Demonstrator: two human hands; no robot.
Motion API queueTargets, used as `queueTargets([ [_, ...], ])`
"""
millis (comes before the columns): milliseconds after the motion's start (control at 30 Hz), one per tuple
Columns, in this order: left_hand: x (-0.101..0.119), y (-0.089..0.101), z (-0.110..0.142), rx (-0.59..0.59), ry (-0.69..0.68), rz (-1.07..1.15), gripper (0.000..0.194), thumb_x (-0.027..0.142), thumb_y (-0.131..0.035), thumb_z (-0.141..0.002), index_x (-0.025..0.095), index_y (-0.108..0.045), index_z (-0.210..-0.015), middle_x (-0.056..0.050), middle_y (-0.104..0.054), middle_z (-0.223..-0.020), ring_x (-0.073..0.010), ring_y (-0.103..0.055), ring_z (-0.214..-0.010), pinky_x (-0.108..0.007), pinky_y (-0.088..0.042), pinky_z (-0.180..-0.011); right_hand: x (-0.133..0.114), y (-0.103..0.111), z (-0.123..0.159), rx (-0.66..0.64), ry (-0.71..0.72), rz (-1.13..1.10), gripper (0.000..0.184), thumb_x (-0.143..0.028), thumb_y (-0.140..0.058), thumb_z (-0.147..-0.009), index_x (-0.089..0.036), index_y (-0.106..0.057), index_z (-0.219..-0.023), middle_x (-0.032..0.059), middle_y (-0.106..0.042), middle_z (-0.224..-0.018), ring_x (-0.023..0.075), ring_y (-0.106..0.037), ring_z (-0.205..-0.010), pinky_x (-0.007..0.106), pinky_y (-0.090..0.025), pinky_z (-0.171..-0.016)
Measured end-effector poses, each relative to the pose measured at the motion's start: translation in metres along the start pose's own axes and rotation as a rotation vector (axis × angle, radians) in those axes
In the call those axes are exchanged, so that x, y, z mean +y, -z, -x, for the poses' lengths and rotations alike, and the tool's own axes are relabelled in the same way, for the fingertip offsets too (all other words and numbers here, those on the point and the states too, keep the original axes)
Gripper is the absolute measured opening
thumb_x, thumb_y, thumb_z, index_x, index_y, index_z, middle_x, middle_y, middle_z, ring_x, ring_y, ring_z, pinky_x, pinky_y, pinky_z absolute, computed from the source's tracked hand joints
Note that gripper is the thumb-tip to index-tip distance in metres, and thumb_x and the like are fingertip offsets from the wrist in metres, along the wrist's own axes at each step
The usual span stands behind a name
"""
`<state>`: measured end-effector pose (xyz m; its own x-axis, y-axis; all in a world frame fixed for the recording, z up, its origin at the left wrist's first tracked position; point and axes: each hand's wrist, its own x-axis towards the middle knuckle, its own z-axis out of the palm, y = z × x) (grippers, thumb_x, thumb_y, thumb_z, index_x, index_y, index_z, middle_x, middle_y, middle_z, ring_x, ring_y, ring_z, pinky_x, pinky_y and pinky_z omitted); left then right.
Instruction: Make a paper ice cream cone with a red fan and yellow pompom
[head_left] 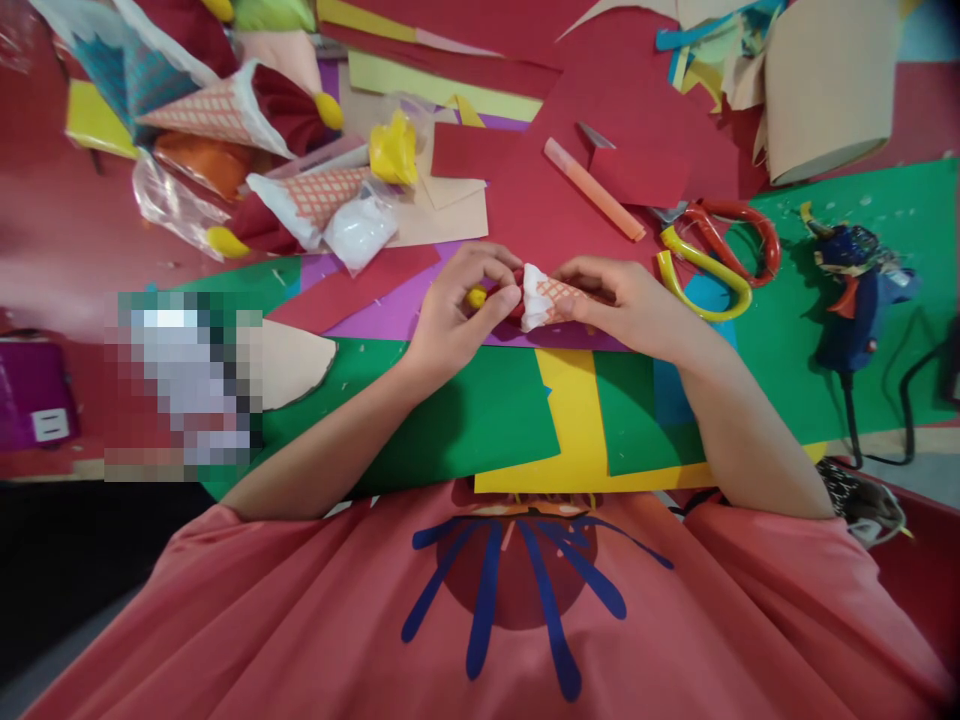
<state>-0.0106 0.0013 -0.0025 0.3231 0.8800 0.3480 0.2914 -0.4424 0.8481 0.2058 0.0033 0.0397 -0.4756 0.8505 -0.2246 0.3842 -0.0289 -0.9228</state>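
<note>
A small ice-cream cone craft [553, 300] lies sideways between my two hands, its tan body marked with an orange waffle grid and its rim edged in white. My right hand [630, 305] is closed around the pointed end. At the wide end, the fingers of my left hand [461, 310] pinch the dark red part. A yellow ball [476, 297] shows behind that thumb. Larger cones of the same make, one with an orange grid [214, 108], lie at the upper left with red tops and yellow tips.
Scissors [709, 262] with red and yellow handles lie beyond my right hand, beside an orange marker [592, 188]. A blue glue gun [851, 310] with a cord rests at the right. Bagged white clay [361, 232], yellow clay [394, 148] and coloured paper sheets [420, 400] cover the table.
</note>
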Motion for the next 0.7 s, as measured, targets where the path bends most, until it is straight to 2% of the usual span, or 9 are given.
queueTargets([
  [167, 0.008, 0.001, 0.001, 0.03, -0.103, -0.066, 0.013, 0.031, -0.061, -0.091, 0.022, -0.06, -0.082, -0.003, -0.067, -0.101, -0.015, -0.067, -0.099, -0.032, -0.056, -0.088, -0.002, -0.002, 0.002, 0.025, -0.016, -0.109, 0.039, -0.057, -0.062, -0.086, -0.018, -0.063, -0.094, 0.003, -0.067, -0.087, 0.0147, -0.059, -0.078, 0.026, -0.044, -0.065],
  [333, 0.013, 0.0, 0.003, 0.072, -0.24, -0.159, 0.008, 0.027, -0.064, -0.089, 0.023, -0.06, -0.083, -0.002, -0.066, -0.101, -0.0146, -0.066, -0.098, -0.032, -0.057, -0.085, -0.002, -0.002, 0.004, 0.047, -0.03, 0.029, 0.051, -0.067, -0.065, -0.077, -0.017, -0.063, -0.086, -0.0004, -0.057, -0.073, 0.0105, -0.047, -0.065, 0.026, -0.034, -0.057],
  [500, 0.011, -0.001, 0.004, 0.062, -0.284, -0.225, 0.009, 0.029, -0.063, -0.089, 0.023, -0.062, -0.082, -0.001, -0.067, -0.102, -0.0142, -0.067, -0.099, -0.031, -0.058, -0.084, -0.002, -0.002, 0.003, 0.028, -0.047, 0.114, 0.054, -0.07, -0.065, -0.075, -0.016, -0.06, -0.077, -0.003, -0.047, -0.065, 0.0088, -0.035, -0.06, 0.027, -0.024, -0.053],
  [700, 0.013, 0.001, 0.006, 0.037, -0.252, -0.201, 0.011, 0.033, -0.063, -0.088, 0.024, -0.063, -0.082, -0.004, -0.068, -0.103, -0.0165, -0.066, -0.098, -0.034, -0.058, -0.083, -0.007, -0.002, 0.003, 0.016, -0.069, 0.144, 0.05, -0.066, -0.068, -0.075, -0.017, -0.059, -0.077, -0.0029, -0.047, -0.065, 0.0094, -0.035, -0.06, 0.028, -0.024, -0.054],
])
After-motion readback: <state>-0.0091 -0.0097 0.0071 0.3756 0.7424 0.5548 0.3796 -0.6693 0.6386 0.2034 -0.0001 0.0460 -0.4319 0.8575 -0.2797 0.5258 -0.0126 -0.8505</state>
